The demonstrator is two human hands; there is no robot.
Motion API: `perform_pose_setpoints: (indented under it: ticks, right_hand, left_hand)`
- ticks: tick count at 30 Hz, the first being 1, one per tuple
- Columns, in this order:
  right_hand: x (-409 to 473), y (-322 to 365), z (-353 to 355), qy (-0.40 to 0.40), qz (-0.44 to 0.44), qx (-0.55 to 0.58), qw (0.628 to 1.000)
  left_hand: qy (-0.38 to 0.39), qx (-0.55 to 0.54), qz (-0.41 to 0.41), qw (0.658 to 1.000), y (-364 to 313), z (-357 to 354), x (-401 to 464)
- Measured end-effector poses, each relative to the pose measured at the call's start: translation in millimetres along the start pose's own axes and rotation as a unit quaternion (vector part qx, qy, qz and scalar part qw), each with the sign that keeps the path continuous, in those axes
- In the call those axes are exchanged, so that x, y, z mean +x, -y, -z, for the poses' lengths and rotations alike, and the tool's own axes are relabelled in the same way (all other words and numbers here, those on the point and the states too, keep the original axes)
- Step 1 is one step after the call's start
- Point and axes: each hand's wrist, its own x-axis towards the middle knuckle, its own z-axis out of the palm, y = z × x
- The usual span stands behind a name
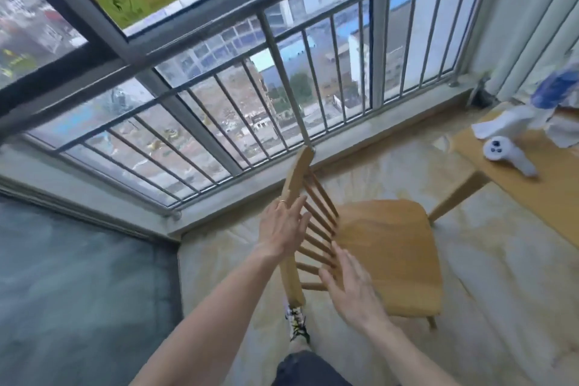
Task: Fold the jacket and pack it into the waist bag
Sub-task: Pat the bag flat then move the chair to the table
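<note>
No jacket or waist bag can be made out with certainty; a blurred white and blue bundle (532,110) lies on the table at the far right. My left hand (283,226) is stretched out with fingers apart, against the top rail of a wooden chair's back (297,180). My right hand (352,288) hovers open, fingers spread, over the spindles of the chair back, just left of the seat (391,254). Neither hand holds anything.
A wooden table (513,185) stands at the right with a white controller (507,157) on it. A metal railing (282,72) and a large window run behind the chair. A plastic sheet covers the floor (407,163). My leg and a patterned shoe (297,323) show below.
</note>
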Motion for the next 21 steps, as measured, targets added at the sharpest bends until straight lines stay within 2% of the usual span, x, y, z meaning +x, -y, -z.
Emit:
perform_pose_setpoints:
  ticks: [6,10,13,16,21]
  right_hand:
    - [64.0,61.6,-71.8,-0.066,-0.121,0.064,0.988]
    - [74.5,99.1,-95.9,-0.102,-0.177,0.089,0.975]
    - [83.7,119.1,-107.5,-0.099,-0.214,0.111,0.965]
    - [89.4,122.8,-124.4,-0.14,-0.237,0.071,0.959]
    - [84.8,117.5,-139.7,-0.197,-0.325,0.025,0.925]
  left_hand:
    - [0.039,0.073,-0.16,0.984,48.5,-25.7,110.4]
    - [0.07,0.128,-0.239,0.96,58.2,-20.3,135.6]
    - [0.085,0.159,-0.278,0.943,70.0,-11.9,137.9]
    - [0.082,0.184,-0.307,0.93,84.3,-8.5,135.6]
    - [0.091,0.145,-0.315,0.933,98.7,-10.9,137.6]
